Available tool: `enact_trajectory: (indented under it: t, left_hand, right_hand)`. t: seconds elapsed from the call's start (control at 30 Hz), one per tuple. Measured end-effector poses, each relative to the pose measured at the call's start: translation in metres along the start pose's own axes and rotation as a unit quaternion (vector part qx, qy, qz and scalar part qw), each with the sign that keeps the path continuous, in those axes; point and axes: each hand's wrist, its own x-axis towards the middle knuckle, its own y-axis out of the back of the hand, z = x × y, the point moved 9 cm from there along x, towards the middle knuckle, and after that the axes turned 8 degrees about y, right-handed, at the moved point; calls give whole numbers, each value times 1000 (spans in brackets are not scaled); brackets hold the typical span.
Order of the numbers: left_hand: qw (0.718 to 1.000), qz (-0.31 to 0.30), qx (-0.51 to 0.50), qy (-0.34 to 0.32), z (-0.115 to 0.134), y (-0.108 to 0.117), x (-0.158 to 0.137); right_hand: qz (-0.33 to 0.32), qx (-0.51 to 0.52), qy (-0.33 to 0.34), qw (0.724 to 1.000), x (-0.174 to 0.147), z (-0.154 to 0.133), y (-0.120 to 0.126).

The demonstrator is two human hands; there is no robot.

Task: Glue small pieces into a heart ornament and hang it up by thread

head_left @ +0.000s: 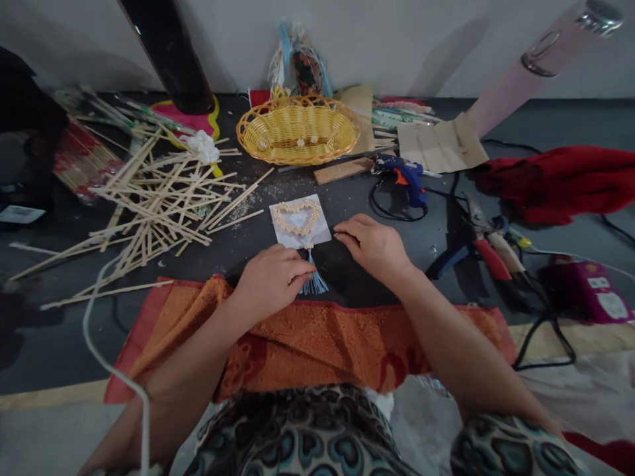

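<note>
A heart-shaped ornament (313, 213) made of small pale pieces lies on a white square card (323, 229). From its point hangs a light blue tassel (313, 285), spread over the dark tabletop. My left hand (270, 281) is closed at the tassel, its thumb lying across the upper strands; the other fingertips are partly hidden. Just right of the card, my right hand (377, 250) is closed in a pinch. Whatever its fingertips hold, if anything, is too small to make out.
Loose wooden sticks (153, 205) are heaped at left. A yellow wicker basket (297, 155) stands behind the card. At right are a blue glue gun (414, 188), red-handled pliers (491, 258), a red cloth (560, 182) and a pink bottle (510, 92). An orange towel (317, 344) covers the front edge.
</note>
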Motion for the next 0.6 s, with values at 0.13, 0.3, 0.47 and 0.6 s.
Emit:
enact_trajectory:
  t: [0.13, 0.3, 0.47, 0.6]
  left_hand:
    - [999, 20, -35, 32, -7, 8, 1]
    - [989, 89, -51, 104, -22, 19, 2]
    - [983, 140, -25, 118, -25, 18, 3]
    - [982, 145, -13, 121, -26, 12, 7]
  right_hand:
    - [-5, -27, -6, 1000, 3, -6, 0]
    - [18, 21, -1, 1000, 3, -16, 1]
    - [12, 52, 2, 999, 5, -28, -9]
    - [-2, 34, -6, 999, 8, -34, -16]
